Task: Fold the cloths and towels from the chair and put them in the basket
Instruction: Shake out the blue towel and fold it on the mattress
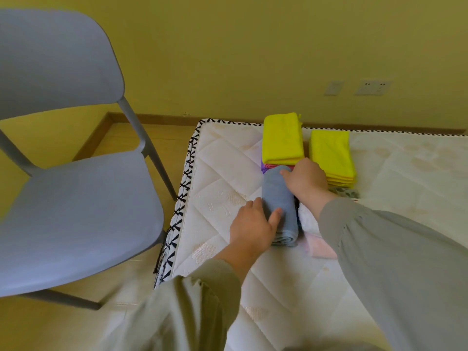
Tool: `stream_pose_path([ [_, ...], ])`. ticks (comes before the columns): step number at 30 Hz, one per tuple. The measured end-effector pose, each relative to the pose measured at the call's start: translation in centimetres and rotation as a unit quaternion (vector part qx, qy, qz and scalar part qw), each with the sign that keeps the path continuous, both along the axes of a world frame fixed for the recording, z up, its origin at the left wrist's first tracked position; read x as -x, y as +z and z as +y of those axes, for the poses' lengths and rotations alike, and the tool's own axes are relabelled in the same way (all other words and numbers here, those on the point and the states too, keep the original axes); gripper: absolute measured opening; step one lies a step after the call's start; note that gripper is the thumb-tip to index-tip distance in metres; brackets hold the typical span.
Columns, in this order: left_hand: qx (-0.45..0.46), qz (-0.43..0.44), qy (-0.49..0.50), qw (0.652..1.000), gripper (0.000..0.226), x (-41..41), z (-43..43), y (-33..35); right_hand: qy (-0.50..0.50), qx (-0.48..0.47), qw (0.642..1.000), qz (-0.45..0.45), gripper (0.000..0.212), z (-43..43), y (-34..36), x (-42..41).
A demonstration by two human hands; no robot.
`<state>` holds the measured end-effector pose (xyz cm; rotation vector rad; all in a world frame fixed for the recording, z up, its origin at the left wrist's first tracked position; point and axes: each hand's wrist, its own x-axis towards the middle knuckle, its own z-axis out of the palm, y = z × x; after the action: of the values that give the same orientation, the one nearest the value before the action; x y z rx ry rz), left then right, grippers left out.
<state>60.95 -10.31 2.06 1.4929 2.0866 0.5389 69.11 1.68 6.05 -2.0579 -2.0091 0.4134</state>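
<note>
Because the towel [278,196], folded on the bed [220,173], is soft, light and apt to spring open, my left fingers [250,205] clamp its side, thumb on top; my right hand [307,179] covers its far end, grip hidden, so I cannot tell.

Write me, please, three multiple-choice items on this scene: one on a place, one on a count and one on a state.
1. Where does the blue-grey folded towel lie?
A. on the grey plastic chair
B. on the white quilted mattress
C. on the floor

2. How many stacks are topped by yellow folded cloths?
A. one
B. two
C. four

3. How is the towel?
A. spread flat
B. folded into a thick bundle
C. hanging from one hand

Answers: 1 B, the mattress shows all round it; 2 B, two yellow tops lie side by side; 3 B, layers show at its near end, with the left hand and right hand holding it.
</note>
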Motion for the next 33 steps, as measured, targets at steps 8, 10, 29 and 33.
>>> stream_pose_path([
  [8,-0.093,0.179,-0.030,0.979,0.065,4.7,-1.3,6.9,0.045,-0.086,0.995,0.008,0.028,-4.3,6.2,1.8],
  [10,-0.093,0.210,-0.029,0.973,0.066,5.9,-2.8,9.3,0.067,-0.102,0.993,0.007,0.029,-6.1,8.5,2.4],
  [29,-0.157,0.278,0.038,0.947,0.063,12.1,-19.3,20.6,0.139,-0.187,0.969,0.079,0.033,-21.0,20.1,9.2],
  [33,-0.166,0.259,0.029,0.951,0.063,11.8,-16.9,19.2,0.131,-0.168,0.975,0.069,0.033,-19.1,18.4,9.2],
])
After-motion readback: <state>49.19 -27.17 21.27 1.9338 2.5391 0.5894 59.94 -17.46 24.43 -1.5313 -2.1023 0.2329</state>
